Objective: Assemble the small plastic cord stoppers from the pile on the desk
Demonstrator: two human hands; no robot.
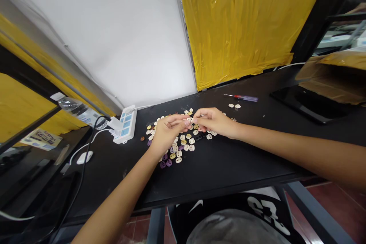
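A scatter of small two-hole plastic pieces (183,145), mostly cream with some purple, yellow and brown ones, lies on the black table (228,167). My left hand (167,131) and my right hand (214,121) meet just above the pile. Their fingertips pinch one small cream piece (191,120) between them. Which hand carries most of the grip is hard to tell. Part of the pile is hidden under both hands.
A red-and-purple screwdriver (243,98) lies at the back right, near two stray cream pieces (234,105). A white power strip (125,125) with a cable and a water bottle (78,109) sit at the left. A dark tablet (309,105) rests at the right.
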